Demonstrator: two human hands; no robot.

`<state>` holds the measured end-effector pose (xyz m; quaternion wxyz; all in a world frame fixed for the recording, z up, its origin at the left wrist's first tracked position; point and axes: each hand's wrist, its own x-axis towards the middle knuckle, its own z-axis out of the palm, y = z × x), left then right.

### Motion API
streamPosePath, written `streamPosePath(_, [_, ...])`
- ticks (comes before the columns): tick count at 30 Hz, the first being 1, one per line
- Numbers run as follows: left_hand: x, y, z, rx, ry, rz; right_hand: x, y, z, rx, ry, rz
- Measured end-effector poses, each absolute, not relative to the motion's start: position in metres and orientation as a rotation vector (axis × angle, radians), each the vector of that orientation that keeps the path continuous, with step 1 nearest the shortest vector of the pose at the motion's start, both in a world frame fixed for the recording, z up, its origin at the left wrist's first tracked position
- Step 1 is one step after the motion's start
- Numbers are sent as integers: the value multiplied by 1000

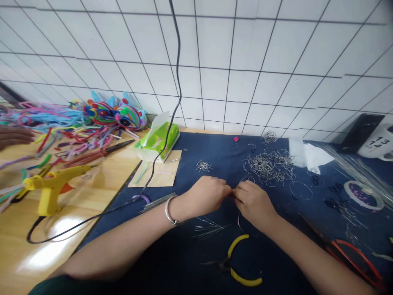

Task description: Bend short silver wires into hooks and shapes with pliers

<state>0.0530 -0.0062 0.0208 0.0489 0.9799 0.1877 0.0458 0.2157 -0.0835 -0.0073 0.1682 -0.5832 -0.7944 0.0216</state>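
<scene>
My left hand [207, 196], a silver bangle on its wrist, is closed, with its fingertips meeting those of my right hand [254, 201] above the dark blue cloth [187, 250]. Both hands pinch together; whatever lies between the fingers is hidden or too small to name. Just below my right hand shows a thin curved strand [239, 221] with a pinkish tint; I cannot tell whether it is held. Several straight wire pieces [210, 230] lie under my left hand. Nearer to me rest pliers with yellow handles [235, 262], jaws pointing left.
A tangled heap of bent wires [270, 166] lies beyond my right hand. Red-handled scissors [353, 258] sit at right, near a bead dish [364, 196]. On the left are a yellow glue gun [52, 188], its black cord, a tissue pack [161, 141] and another person's hand [15, 136].
</scene>
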Motion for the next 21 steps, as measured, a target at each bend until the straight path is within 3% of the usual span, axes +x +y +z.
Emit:
streamPosePath(13, [61, -14, 14, 3066, 653, 248, 214, -85, -7, -1750, -2195, -220])
streamPosePath(21, [71, -11, 3, 2698, 924, 499, 216, -78, -7, -1749, -1924, -102])
